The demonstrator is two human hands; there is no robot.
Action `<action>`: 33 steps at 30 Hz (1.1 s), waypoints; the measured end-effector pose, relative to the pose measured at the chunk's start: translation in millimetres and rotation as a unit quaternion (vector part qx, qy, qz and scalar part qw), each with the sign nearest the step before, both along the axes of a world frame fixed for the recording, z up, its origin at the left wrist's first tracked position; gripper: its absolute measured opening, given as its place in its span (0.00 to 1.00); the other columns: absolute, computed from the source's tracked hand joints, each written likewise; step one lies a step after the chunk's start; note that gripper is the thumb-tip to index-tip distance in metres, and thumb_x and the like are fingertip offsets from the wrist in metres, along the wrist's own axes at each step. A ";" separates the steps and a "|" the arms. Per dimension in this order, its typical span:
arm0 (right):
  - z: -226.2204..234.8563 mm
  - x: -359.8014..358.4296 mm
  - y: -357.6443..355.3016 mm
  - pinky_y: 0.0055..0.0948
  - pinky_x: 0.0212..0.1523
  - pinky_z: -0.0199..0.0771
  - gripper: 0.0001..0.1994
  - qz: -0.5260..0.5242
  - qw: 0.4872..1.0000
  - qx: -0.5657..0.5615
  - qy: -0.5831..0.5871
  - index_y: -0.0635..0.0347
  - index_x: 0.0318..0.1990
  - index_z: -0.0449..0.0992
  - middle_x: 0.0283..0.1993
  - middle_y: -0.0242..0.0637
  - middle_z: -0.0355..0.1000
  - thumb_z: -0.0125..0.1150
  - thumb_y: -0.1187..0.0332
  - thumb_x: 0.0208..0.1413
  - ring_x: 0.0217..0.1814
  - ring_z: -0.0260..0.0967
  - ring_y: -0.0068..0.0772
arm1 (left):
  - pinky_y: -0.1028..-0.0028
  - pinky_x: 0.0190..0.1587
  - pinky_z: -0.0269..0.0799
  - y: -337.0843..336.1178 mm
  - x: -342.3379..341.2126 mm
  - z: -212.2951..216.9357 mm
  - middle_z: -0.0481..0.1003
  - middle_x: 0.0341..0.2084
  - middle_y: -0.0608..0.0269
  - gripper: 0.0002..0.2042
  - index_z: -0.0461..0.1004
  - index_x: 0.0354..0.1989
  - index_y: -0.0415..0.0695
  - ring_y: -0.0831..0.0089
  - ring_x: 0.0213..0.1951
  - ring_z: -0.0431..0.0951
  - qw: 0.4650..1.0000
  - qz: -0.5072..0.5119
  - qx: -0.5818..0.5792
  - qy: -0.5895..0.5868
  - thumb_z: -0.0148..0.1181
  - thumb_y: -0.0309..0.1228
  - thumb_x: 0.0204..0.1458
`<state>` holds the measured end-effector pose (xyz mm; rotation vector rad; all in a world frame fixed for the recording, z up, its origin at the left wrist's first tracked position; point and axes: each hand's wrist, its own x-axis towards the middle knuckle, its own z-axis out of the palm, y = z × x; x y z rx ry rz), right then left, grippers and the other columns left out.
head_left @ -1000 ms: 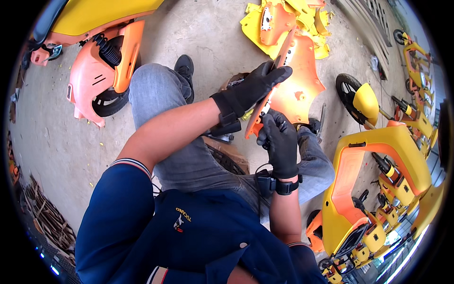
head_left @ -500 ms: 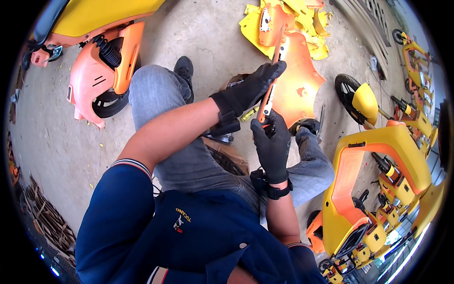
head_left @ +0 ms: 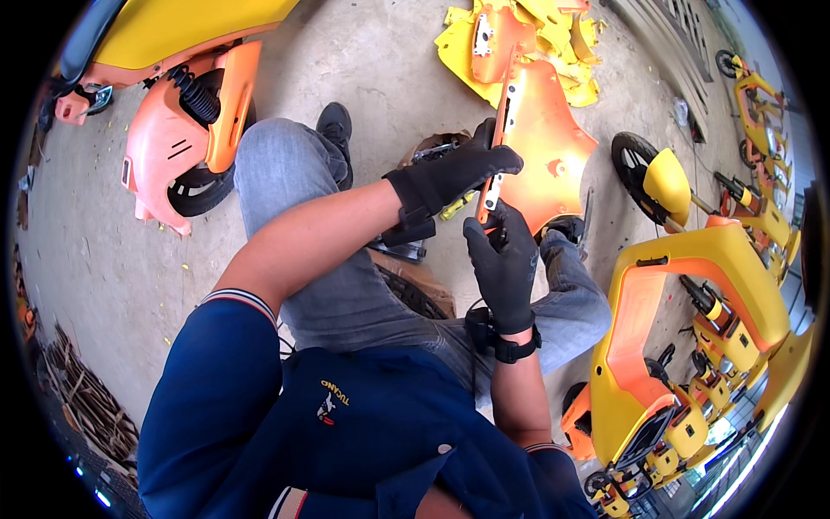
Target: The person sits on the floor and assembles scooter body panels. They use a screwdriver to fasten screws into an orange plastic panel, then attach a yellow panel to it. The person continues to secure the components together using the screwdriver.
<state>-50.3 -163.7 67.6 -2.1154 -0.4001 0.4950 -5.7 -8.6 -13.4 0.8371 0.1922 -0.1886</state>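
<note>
An orange plastic body panel (head_left: 549, 143) of a scooter is held up in front of me, its narrow edge with white clips facing me. My left hand (head_left: 454, 176), in a black glove, is closed around that edge, the thumb lying across it. Lower down, my right hand (head_left: 506, 268), also gloved in black, has its fingers bent together at the panel's bottom corner. Whether a small part is pinched between those right fingers is hidden. Beneath my hands, a cardboard box (head_left: 432, 281) sits between my legs, with dark parts by it.
Yellow plastic panels (head_left: 458, 43) lie heaped on the concrete floor beyond the orange panel. To the left stands a pink and orange scooter front (head_left: 169, 151) with its wheel. A yellow and orange scooter frame (head_left: 718, 251) is at my right, with several more yellow scooters behind it.
The orange panel has turned slightly, showing more of its clipped edge. My left hand has shifted its grip, the thumb now across the edge. My right hand has moved slightly right.
</note>
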 end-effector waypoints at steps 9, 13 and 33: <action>10.6 7.0 -3.5 0.24 0.30 0.74 0.22 -0.063 0.989 0.063 0.119 0.65 0.57 0.66 0.39 0.36 0.71 0.63 0.76 0.55 0.31 0.71 0.22 | 0.75 0.46 0.71 2.7 -3.7 18.5 0.72 0.45 0.61 0.37 0.52 0.70 0.42 0.77 0.40 0.72 0.989 0.066 0.130 -0.001 0.61 0.33 0.50; 15.1 24.8 -31.4 0.25 0.40 0.79 0.17 -0.117 0.947 0.136 0.265 0.65 0.55 0.67 0.44 0.38 0.72 0.56 0.77 0.58 0.41 0.73 0.25 | 0.72 0.42 0.72 4.7 -3.0 22.0 0.71 0.44 0.56 0.40 0.48 0.67 0.37 0.74 0.40 0.72 0.988 0.070 0.139 -0.005 0.61 0.34 0.47; 40.8 15.9 -26.5 0.24 0.36 0.75 0.14 -0.027 0.995 -0.005 0.098 0.68 0.50 0.74 0.37 0.34 0.73 0.60 0.78 0.57 0.33 0.68 0.19 | 0.73 0.32 0.72 3.5 -0.8 16.2 0.71 0.37 0.59 0.36 0.49 0.67 0.43 0.76 0.33 0.72 0.981 0.093 0.168 0.019 0.59 0.32 0.49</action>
